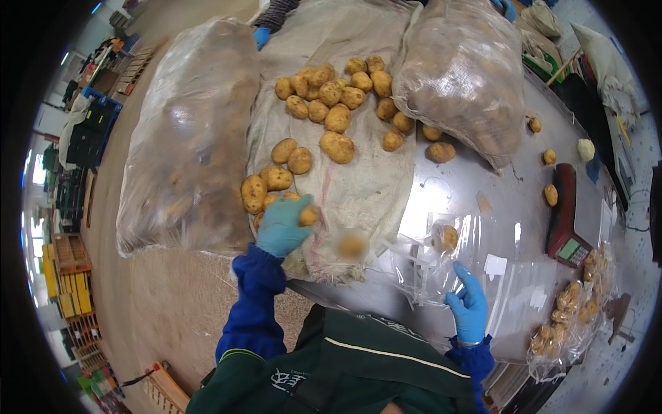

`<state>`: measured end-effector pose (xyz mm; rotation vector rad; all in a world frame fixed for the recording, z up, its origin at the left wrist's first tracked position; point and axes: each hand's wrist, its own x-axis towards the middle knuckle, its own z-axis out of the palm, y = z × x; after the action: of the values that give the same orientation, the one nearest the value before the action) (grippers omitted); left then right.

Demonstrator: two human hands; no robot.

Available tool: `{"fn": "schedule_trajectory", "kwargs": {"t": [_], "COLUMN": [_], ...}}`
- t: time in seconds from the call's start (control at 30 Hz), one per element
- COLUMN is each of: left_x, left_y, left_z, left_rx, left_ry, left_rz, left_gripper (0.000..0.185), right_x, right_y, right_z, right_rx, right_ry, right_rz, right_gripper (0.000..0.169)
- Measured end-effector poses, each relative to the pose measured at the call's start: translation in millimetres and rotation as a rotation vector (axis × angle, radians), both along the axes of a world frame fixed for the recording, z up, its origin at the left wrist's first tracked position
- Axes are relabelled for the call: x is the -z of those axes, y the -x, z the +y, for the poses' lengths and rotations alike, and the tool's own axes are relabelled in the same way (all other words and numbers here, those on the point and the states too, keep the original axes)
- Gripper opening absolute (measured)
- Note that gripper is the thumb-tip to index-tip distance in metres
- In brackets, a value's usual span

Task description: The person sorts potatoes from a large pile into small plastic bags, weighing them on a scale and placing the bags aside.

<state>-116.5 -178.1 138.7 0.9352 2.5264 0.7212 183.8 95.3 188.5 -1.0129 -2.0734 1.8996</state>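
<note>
My left hand (pixel 284 226), in a blue-green glove, is closed on a potato (pixel 309 215) above a cluster at the left edge of a woven sack (pixel 362 191) laid on the table. A blurred potato (pixel 352 247) shows between my hands, over the sack's near end. My right hand (pixel 469 305), in a blue glove, has thumb and forefinger at the rim of a clear plastic bag (pixel 426 279); whether they pinch it is unclear. One potato (pixel 450 238) shows at that bag. More loose potatoes (pixel 337 147) lie across the sack.
Large filled plastic sacks stand at left (pixel 191 145) and back right (pixel 460 72). A red scale (pixel 563 222) and small bags of potatoes (pixel 563 315) are on the metal table (pixel 445 181) at right. Another person's gloved hand (pixel 262 37) is at the far end.
</note>
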Motion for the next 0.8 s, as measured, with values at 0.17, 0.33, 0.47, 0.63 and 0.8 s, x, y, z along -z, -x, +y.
{"fn": "schedule_trajectory", "kwargs": {"t": [0.17,0.33,0.47,0.63,0.8], "left_x": [-4,15,7,33,60], "left_y": [17,8,31,143,254], "left_z": [-11,37,81,148,204], "left_rx": [-0.041,-0.001,0.118,-0.159,-0.410], "left_ry": [0.165,-0.291,-0.364,-0.349,0.050], "left_rz": [0.371,0.118,0.022,0.244,0.639], "left_gripper": [0.041,0.031,0.029,0.059,0.081], "right_x": [-25,-41,-54,-9,6], "right_y": [-4,-4,13,27,28], "right_z": [12,41,30,12,12], "right_rx": [0.187,0.337,0.158,-0.119,-0.315], "right_ry": [0.017,0.041,0.177,0.114,0.147], "right_rz": [0.079,0.238,0.236,-0.079,-0.149], "right_gripper": [0.065,0.071,0.068,0.057,0.053]}}
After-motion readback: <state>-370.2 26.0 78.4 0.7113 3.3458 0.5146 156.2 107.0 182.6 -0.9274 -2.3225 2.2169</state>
